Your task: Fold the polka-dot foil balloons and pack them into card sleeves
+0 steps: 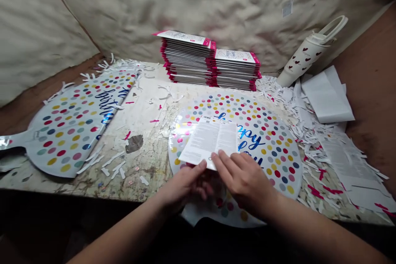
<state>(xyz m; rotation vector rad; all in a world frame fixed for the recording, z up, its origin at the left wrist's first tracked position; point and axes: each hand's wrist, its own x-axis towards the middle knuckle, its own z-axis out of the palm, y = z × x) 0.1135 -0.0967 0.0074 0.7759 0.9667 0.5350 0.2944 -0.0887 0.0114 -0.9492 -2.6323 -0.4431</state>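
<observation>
Both hands (247, 179) grip a card (206, 138) over a flat balloon (278, 148), packets (188, 60) stacked behind, paper scraps (307, 148) alongside.

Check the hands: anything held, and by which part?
White printed card, by its near edge: left hand pinches it; right hand touches it there too, thumb hidden.

The round white foil (278, 144) has multicoloured dots and blue lettering, the card (201, 140) grey-printed white.

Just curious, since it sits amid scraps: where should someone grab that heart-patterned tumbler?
Probably the loop handle, from above and the near side: it juts up from the leaning heart-patterned tumbler, while paper shreds crowd the base.
</observation>
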